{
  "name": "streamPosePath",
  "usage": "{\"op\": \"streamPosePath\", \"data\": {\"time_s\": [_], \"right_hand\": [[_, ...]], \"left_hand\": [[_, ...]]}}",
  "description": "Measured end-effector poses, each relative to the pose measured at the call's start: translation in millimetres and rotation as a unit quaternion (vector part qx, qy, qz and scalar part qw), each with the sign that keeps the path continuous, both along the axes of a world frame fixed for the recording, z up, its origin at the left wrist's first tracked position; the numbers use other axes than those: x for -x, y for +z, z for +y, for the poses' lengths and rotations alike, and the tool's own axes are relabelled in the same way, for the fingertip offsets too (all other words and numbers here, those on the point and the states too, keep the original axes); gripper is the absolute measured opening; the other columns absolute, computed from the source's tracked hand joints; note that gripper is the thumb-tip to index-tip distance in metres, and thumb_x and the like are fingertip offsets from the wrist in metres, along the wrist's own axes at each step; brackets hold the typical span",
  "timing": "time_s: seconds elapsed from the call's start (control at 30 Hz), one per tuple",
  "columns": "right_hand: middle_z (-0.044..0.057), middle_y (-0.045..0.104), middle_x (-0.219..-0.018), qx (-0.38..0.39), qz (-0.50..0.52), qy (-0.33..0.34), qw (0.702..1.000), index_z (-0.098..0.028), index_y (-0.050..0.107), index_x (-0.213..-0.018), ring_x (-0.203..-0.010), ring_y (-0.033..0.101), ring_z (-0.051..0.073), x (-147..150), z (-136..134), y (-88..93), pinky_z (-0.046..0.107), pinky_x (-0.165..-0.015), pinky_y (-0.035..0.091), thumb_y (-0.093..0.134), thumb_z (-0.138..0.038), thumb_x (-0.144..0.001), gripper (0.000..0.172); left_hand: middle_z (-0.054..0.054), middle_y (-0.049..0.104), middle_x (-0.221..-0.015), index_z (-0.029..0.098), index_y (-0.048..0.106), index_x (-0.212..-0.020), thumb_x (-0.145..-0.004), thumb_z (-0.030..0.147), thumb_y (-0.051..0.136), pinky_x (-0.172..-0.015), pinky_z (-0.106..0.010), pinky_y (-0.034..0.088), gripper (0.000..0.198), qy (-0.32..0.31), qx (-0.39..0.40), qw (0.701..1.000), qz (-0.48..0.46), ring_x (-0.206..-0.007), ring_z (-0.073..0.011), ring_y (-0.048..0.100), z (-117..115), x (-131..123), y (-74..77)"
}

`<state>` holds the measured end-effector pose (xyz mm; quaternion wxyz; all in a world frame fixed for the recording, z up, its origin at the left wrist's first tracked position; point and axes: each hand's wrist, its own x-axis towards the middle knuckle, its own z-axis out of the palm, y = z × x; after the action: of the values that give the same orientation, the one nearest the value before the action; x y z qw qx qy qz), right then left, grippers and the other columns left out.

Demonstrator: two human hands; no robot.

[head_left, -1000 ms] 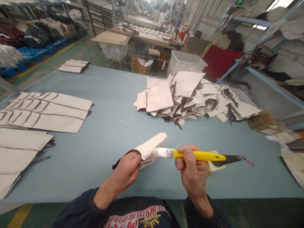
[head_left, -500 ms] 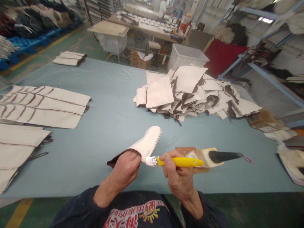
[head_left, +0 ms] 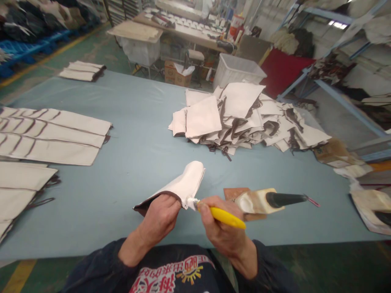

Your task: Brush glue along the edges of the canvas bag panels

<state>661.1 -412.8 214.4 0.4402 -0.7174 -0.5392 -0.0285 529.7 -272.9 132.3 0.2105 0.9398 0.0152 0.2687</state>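
Note:
My left hand (head_left: 163, 213) is closed on the dark-trimmed edge of a cream fabric pouch (head_left: 186, 181); some of its fingers are hidden at the opening. The pouch slants up and away from me over the table, its brown-bound mouth towards me. In my right hand (head_left: 221, 224) is a brush with a yellow handle (head_left: 227, 217), gripped near its head. White bristles (head_left: 192, 202) touch the lower right corner of the pouch. Just beyond my right hand lies a stained cream block with a black handle (head_left: 285, 200), on brown card-like pieces (head_left: 236, 193).
A heap of cream pouches (head_left: 241, 101) with brown trim covers the far right of the blue-green table (head_left: 137, 134). Overlapping rows of flat pouches (head_left: 58, 138) lie at left, and a small stack (head_left: 82, 71) at the far left. A cardboard piece (head_left: 332, 152) sits at right.
The brush has moved slightly left, its handle now tilted down to the right, and its bristles have come onto the pouch's corner. My left hand keeps its hold.

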Motion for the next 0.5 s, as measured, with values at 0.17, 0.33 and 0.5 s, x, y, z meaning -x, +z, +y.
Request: {"op": "streamPosePath", "data": {"time_s": [0.17,0.33,0.5], "right_hand": [[-0.002,0.069,-0.063,-0.006,0.007,-0.007,1.000,-0.022,0.061,-0.082,-0.051,0.065,0.012,-1,0,-0.8,0.022,-0.052,0.050,0.050,-0.020,-0.101,0.023],[-0.002,0.067,-0.061,0.000,0.003,-0.016,1.000,-0.021,0.062,-0.079,-0.050,0.064,0.012,-1,2,-2.6,0.022,-0.052,0.049,0.048,-0.020,-0.101,0.026],[-0.001,0.069,-0.064,0.000,0.120,-0.008,0.993,-0.021,0.064,-0.083,-0.052,0.063,0.012,9,-6,-12.4,0.022,-0.050,0.048,0.049,-0.026,-0.102,0.025]], "left_hand": [[-0.008,0.068,-0.077,0.017,0.063,-0.087,-0.090,0.000,0.039,-0.067,-0.034,0.048,0.029,0.006,-0.015,1.000,-0.004,-0.070,-0.0221,0.060,1,0,-3.7],[-0.008,0.066,-0.075,0.018,0.062,-0.085,-0.090,0.000,0.040,-0.066,-0.034,0.047,0.029,0.003,-0.012,1.000,-0.004,-0.071,-0.0223,0.059,1,0,-5.8],[-0.006,0.061,-0.069,0.020,0.056,-0.074,-0.091,0.003,0.040,-0.060,-0.034,0.042,0.029,0.015,-0.005,1.000,-0.007,-0.065,-0.0217,0.054,0,1,-7.0]]}}
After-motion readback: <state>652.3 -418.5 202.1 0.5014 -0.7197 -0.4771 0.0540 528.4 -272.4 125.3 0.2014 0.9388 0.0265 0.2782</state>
